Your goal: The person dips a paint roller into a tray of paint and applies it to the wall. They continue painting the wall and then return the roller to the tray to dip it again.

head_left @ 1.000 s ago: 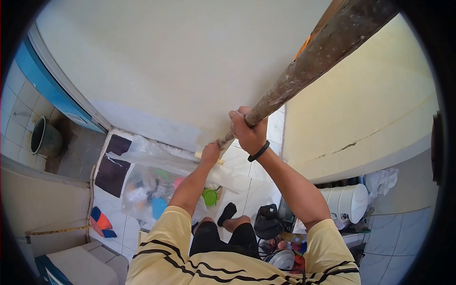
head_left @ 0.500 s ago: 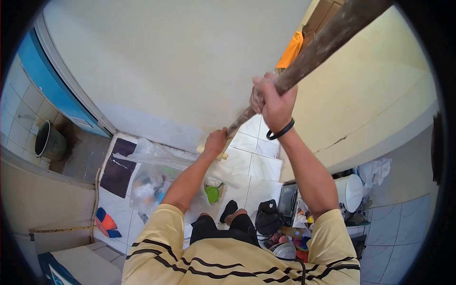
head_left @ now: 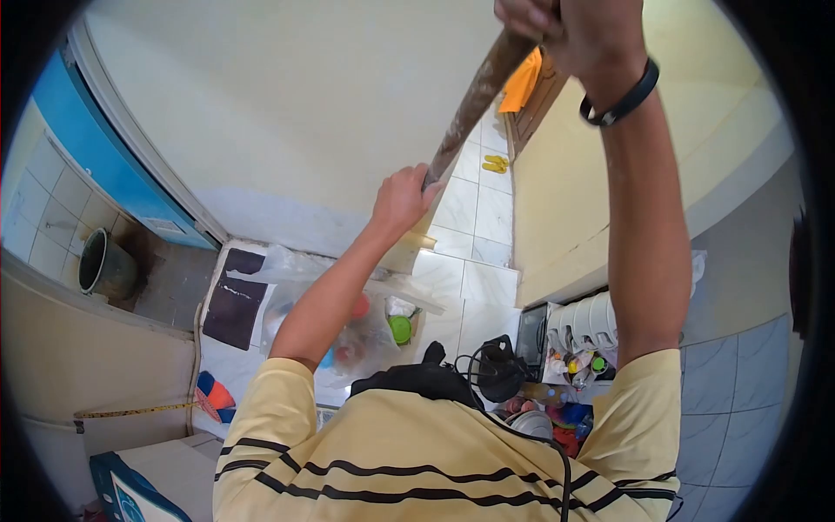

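Both my hands grip a long, paint-stained wooden pole (head_left: 477, 96) that slants up toward the top of the view. My left hand (head_left: 402, 197) holds its lower end, out in front of the pale wall (head_left: 287, 113). My right hand (head_left: 574, 26) clasps the pole higher up, at the top edge of the view, with a black band on the wrist. The pole's upper end is out of sight. My yellow striped shirt fills the bottom of the view.
Far below, clear plastic sheeting (head_left: 348, 331) covers things on the white tiled floor. A green lid (head_left: 400, 329), a black bag (head_left: 497, 367) and white containers (head_left: 587, 322) lie there. A dark bucket (head_left: 106, 265) stands at left. An orange cloth (head_left: 522, 83) hangs by a doorway.
Both hands have risen with the pole, the right one up to the top edge. The pole now stands steeper, and the view has tilted further forward.
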`<state>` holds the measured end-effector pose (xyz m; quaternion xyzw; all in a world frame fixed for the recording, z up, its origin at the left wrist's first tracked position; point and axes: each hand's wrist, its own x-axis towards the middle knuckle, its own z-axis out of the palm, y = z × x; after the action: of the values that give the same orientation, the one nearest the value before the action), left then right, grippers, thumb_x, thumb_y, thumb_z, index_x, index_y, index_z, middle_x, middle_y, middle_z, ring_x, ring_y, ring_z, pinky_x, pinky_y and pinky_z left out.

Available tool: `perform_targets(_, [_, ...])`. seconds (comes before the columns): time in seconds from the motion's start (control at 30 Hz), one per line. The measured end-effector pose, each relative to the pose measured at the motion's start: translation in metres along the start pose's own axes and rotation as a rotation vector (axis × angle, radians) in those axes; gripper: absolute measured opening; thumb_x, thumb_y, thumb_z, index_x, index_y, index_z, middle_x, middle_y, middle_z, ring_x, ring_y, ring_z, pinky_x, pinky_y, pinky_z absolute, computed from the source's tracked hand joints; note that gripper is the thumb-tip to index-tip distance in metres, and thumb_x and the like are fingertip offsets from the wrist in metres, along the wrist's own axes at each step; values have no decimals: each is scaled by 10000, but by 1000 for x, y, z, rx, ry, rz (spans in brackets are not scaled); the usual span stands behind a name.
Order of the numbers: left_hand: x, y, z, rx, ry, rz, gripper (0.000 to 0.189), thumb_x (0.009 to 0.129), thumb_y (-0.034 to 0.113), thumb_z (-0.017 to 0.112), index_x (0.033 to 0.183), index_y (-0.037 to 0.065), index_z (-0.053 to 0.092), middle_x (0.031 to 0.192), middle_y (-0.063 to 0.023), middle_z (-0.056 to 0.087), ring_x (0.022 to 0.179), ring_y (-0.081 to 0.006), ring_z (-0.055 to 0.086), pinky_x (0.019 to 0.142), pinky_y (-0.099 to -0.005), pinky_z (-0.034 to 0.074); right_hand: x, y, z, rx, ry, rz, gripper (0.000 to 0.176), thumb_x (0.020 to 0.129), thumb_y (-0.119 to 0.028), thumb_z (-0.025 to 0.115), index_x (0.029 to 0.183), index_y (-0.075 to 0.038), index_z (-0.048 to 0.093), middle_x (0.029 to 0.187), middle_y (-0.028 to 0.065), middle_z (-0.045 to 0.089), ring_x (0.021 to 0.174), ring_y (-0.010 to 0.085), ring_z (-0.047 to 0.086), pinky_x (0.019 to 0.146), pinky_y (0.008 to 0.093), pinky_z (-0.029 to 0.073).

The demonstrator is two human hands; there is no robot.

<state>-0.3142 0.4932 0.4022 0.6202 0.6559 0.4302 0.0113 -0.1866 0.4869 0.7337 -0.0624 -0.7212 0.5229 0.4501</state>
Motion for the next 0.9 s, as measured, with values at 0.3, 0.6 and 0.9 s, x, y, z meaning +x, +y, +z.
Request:
perform_targets(0.3, [-14,28,-12,-22,-74,32,374,879,331,710,830,-23,601,741,-194,649,666,-327,681,609,-401,525,-11,-22,0,-13,-30,82,400,870,-195,589,543,-184,359,450,-36,345,339,106,333,387,274,320])
perform_targets(0.6, [-13,23,44,-137,-131,37,355,870,300,727,830,-30,604,717,-205,655,663,-333,690,603,-395,530,-19,-56,-11,-47,178,-76,343,862,-167,610,593,-183,397,487,-54,388,350,81,345,382,216,318])
perform_targets(0.9, [10,58,40,-157,-160,51,383,861,298,735,963,-39,584,802,-215,673,734,-331,706,665,-397,541,-29,-36,-19,-258,302,-414,352,842,-148,562,555,-188,362,460,-54,340,345,75,283,363,254,269])
